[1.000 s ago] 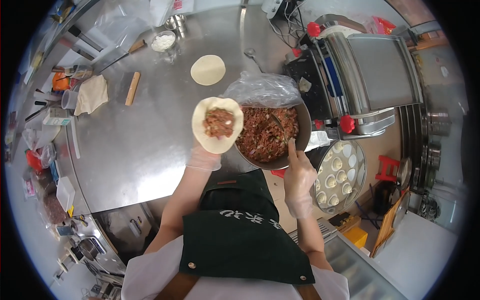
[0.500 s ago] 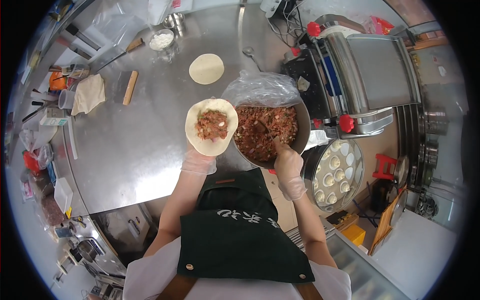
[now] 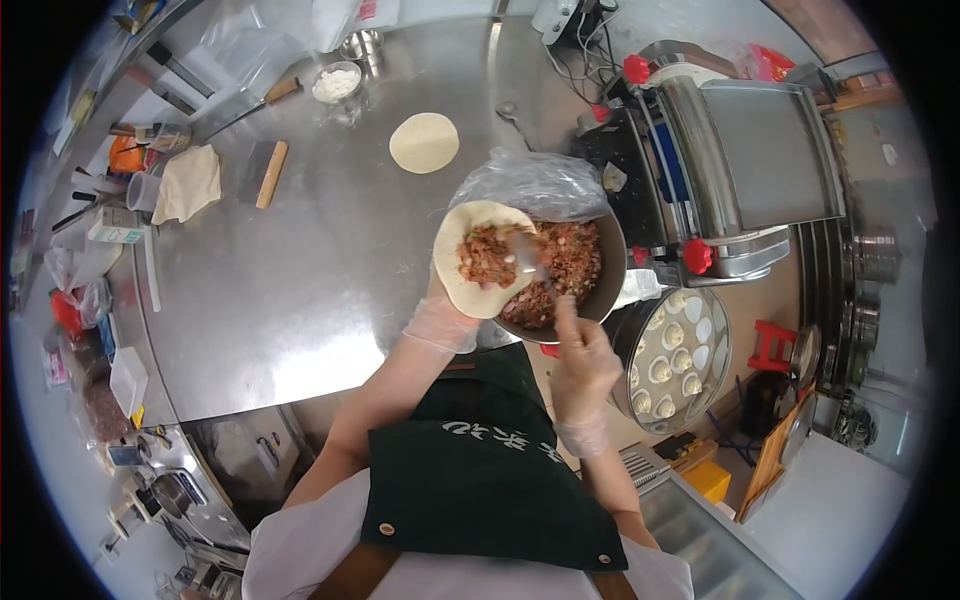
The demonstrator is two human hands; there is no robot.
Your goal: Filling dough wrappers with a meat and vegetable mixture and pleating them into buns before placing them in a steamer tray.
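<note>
A broad metal surface (image 3: 290, 260) spreads to the left of the deep metal bowl (image 3: 611, 255) and beyond it. A steel roller machine (image 3: 770, 150) stands to the bowl's far right, and a round tray (image 3: 645, 345) of small pleated buns sits to its near right. The bowl holds minced filling (image 3: 575, 250), with a crumpled clear plastic bag (image 3: 530, 185) over its far side.

At the bowl's near left, the gloved left hand (image 3: 447, 305) carries a round dough wrapper (image 3: 447, 250) from beneath; the dough hides most of its fingers, so I cannot tell how far they spread. The gloved right hand (image 3: 587, 370) is at the bowl's near side, its fingers curled in and pinching a spoon (image 3: 525, 253). A second dough round (image 3: 424, 143) lies flat, beyond the bowl and to its left.

The wrapper overlaps the bowl's left side in view, ahead and left of the right fingers; the left hand is nearer to it. The spoon's long axis slants from those fingers forward and left, its blurred head over the wrapper's bowl-side edge, beside the meat mound (image 3: 487, 257).
</note>
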